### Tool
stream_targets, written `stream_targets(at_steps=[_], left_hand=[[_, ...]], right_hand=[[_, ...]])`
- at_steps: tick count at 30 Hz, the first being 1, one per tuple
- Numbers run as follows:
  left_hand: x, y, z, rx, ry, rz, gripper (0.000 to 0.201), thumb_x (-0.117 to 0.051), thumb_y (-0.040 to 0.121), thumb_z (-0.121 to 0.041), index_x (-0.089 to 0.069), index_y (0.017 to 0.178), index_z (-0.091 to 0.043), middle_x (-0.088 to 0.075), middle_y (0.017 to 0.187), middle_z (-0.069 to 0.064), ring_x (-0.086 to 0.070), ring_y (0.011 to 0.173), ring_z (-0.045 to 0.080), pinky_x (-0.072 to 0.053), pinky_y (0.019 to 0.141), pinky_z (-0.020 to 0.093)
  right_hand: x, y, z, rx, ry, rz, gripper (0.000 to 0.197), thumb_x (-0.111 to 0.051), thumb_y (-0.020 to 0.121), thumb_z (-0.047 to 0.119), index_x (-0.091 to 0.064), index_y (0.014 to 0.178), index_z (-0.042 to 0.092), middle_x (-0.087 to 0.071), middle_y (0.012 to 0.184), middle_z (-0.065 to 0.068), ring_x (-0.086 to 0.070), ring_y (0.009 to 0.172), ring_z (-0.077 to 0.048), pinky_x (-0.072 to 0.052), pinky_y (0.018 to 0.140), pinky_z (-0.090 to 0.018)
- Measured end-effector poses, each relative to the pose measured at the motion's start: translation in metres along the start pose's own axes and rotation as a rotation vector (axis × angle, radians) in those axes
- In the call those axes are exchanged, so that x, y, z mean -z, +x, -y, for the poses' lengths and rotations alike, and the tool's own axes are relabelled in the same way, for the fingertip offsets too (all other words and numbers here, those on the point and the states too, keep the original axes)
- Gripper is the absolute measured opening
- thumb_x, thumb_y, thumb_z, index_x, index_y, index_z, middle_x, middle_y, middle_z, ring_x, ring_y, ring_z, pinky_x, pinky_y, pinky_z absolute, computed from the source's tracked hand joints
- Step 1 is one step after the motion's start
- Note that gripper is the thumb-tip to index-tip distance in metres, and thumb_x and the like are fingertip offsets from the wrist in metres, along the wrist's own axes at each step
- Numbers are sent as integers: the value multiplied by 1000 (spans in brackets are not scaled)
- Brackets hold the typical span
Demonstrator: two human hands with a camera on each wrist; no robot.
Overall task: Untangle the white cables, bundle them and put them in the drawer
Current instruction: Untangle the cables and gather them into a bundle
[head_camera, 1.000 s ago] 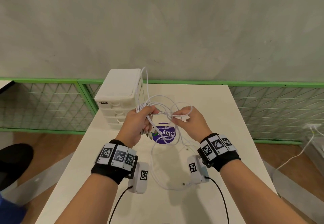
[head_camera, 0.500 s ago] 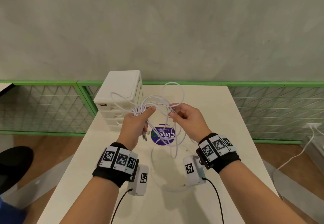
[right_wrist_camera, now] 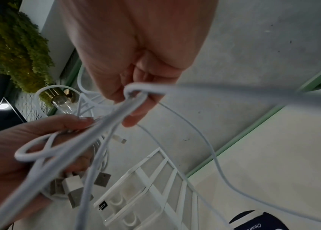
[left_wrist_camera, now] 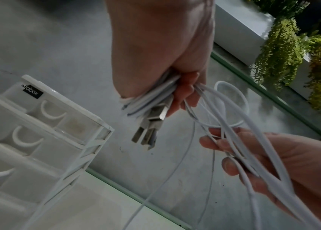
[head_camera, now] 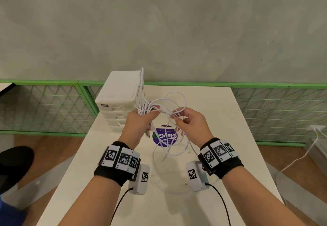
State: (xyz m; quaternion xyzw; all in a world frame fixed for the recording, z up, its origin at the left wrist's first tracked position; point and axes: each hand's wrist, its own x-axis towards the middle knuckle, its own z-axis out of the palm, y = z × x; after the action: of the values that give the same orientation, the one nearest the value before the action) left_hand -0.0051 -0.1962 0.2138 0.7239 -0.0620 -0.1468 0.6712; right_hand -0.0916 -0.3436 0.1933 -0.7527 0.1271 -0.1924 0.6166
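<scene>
Several white cables [head_camera: 169, 102] loop in the air between both hands above the table. My left hand [head_camera: 141, 118] grips a bunch of them, and their USB plugs [left_wrist_camera: 151, 124] stick out below the fist. To its right, my right hand [head_camera: 184, 118] pinches a folded strand [right_wrist_camera: 136, 91] between thumb and fingers. Loose ends hang to the table [head_camera: 230, 155] and trail toward me. The white drawer unit [head_camera: 120, 91] stands at the table's back left, its drawers shut, just left of my left hand.
A round purple sticker [head_camera: 164, 135] lies on the table under the hands. Green mesh fencing [head_camera: 44, 109] runs behind the table along a grey wall. A white cord [head_camera: 300, 158] crosses the floor at right. A dark shoe [head_camera: 14, 162] shows at left.
The right hand has drawn slightly to the right and re-pinched a strand. The cable loops have shifted, and one strand now rises along the drawer unit's top edge.
</scene>
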Motion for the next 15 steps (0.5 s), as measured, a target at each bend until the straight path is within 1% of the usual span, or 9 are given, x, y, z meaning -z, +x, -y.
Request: stream_targets(at_steps=[2,4,7,9,10,12,13,14,15], left_hand=[[-1,-1,1,-15,44,21,22,-71,81,-8,-58,64,-14,-43,40,0,-37,33,14,-34,36,21],[-3,-3,2,-28,80,37,17,-71,82,-9,-60,68,-13,-46,38,-5,-40,35,14,-36,39,23],[-7,-7,1,-65,70,42,13,-70,84,-10,-63,74,-14,-50,36,-11,-43,32,4,-38,38,19],[-9,-10,1,-84,69,43,8,-69,85,-11,-65,78,-12,-50,36,-13,-44,31,2,-38,38,15],[-8,-11,1,-84,75,40,6,-69,85,-11,-65,80,-12,-50,36,-13,-44,32,2,-38,38,16],[-6,-10,3,-75,77,20,8,-71,84,-15,-64,80,-11,-49,37,-12,-42,33,6,-39,41,22],[-5,-9,4,-69,78,12,12,-72,83,-18,-64,79,-11,-48,39,-10,-41,35,9,-38,42,24],[-4,-8,5,-60,81,7,16,-74,82,-20,-63,77,-10,-46,41,-7,-40,36,12,-37,43,26],[-2,-8,5,-55,86,5,18,-74,80,-22,-62,76,-10,-45,42,-5,-39,37,13,-37,43,26]], right_hand=[[0,1,1,5,-1,-51,22,-54,87,0,-65,87,19,-69,91,-5,-57,45,-12,-43,43,-21],[0,1,2,2,-19,-84,20,-53,87,0,-64,85,17,-66,92,-4,-57,43,-13,-42,40,-23],[-1,2,0,-4,-46,-85,19,-49,87,-1,-62,87,14,-65,96,-3,-58,42,-16,-41,40,-26],[1,4,-1,3,-32,-47,19,-49,90,0,-61,85,14,-67,91,-3,-61,47,-21,-46,44,-28],[2,6,-1,6,-16,-18,19,-50,91,2,-61,83,15,-67,84,-3,-63,51,-20,-48,47,-28],[6,7,-1,8,9,44,21,-54,91,3,-64,80,19,-65,73,6,-63,60,-8,-49,54,-21],[8,6,0,8,14,75,23,-55,90,2,-66,83,21,-65,74,11,-61,64,-2,-49,58,-17],[10,5,2,0,27,111,26,-53,90,-2,-67,88,21,-65,77,13,-59,67,2,-47,62,-13],[13,4,5,-13,50,145,30,-51,89,-6,-67,95,18,-66,83,11,-59,69,5,-45,64,-10]])
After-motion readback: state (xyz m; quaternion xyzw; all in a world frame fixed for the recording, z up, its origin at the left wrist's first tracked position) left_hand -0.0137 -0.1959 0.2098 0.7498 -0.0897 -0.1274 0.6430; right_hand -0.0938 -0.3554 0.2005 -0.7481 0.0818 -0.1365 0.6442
